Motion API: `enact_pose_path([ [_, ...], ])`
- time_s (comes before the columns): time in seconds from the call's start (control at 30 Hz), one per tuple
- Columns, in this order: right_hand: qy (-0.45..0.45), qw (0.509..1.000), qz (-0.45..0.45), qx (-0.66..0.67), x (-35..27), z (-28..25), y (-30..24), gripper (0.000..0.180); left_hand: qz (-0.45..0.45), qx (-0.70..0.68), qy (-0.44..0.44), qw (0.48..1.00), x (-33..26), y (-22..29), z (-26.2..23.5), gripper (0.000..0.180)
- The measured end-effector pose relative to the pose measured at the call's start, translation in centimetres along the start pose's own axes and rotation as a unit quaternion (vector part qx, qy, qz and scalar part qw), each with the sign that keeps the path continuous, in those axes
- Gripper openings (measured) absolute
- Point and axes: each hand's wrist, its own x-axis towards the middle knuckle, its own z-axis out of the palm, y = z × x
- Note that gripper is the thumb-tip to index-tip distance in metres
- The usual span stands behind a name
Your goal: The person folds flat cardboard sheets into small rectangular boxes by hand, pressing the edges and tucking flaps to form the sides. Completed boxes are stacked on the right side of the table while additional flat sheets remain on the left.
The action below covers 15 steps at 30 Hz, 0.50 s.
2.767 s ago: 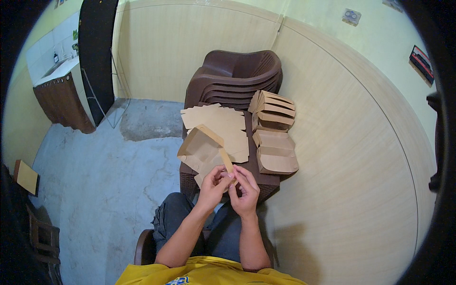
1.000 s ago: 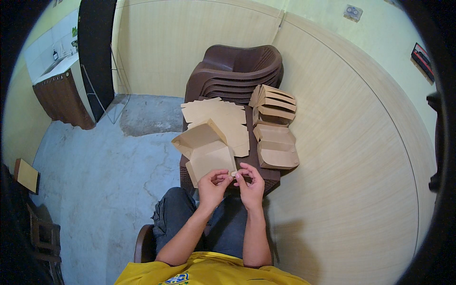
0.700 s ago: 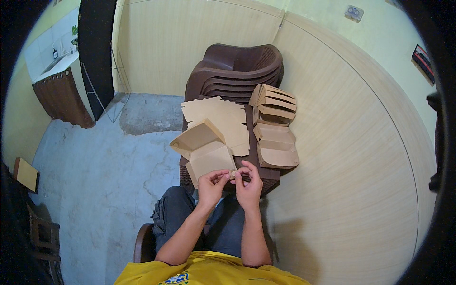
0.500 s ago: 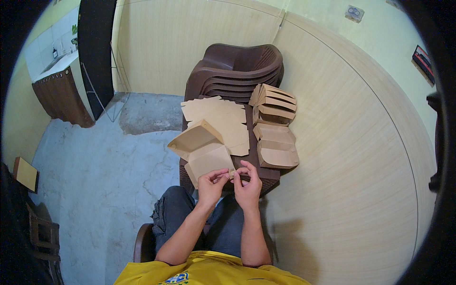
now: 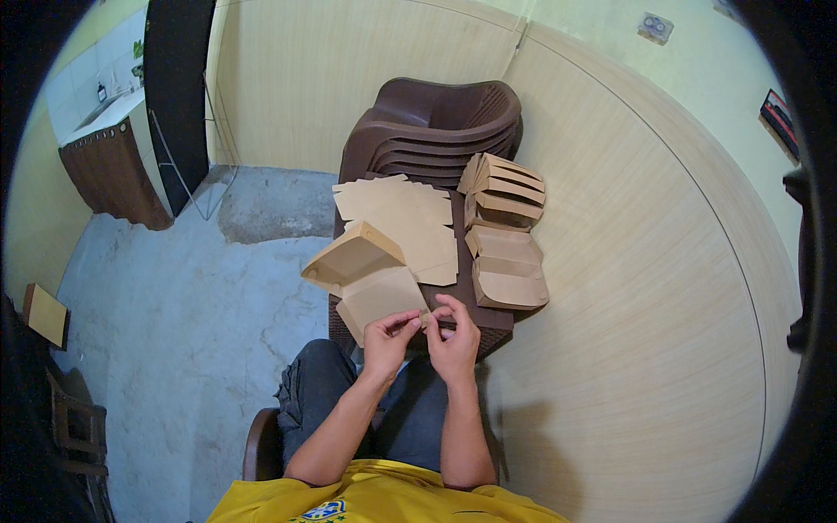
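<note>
A partly folded brown cardboard box [image 5: 377, 293] stands at the near end of the dark brown table [image 5: 446, 300], its lid raised on the far left side. My left hand [image 5: 388, 340] pinches the box's near right corner between thumb and fingers. Against the same corner, my right hand [image 5: 452, 338] grips with thumb and a finger, its other fingers curled above. The small flaps between my fingertips are mostly covered. Just beyond the box lie flat, unfolded cardboard blanks [image 5: 410, 213].
Folded cardboard boxes [image 5: 507, 268] sit along the table's right side, with a nested stack of them [image 5: 506, 190] behind. Stacked brown plastic chairs [image 5: 436, 131] rise at the far end. A wood-panelled wall [image 5: 628, 288] runs close on the right.
The box has tilted slightly, its raised lid shifting a little to the left. Both hands stay at the same corner with only small finger movements.
</note>
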Motion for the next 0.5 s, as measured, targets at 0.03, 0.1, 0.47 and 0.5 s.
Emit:
enact_pose_path([
  [0.03, -0.01, 1.0, 0.011, 0.003, 0.1, 0.0, -0.1, 0.037, -0.003, 0.01, 0.007, 1.0, 0.0, -0.1, -0.1, 0.022],
  [0.1, -0.022, 1.0, -0.005, -0.019, 0.2, -0.1, -0.5, 0.038, 0.006, 0.018, 0.01, 1.0, 0.2, -0.3, -0.1, 0.02],
  [0.47, -0.07, 0.996, -0.029, -0.052, 0.4, -0.1, -0.8, 0.039, 0.043, 0.035, -0.044, 0.997, 0.5, -0.3, -1.5, 0.022],
  [0.5, -0.074, 0.997, -0.011, -0.035, 0.4, -0.2, -0.5, 0.038, 0.057, 0.049, -0.062, 0.995, 0.7, -0.2, -1.8, 0.023],
])
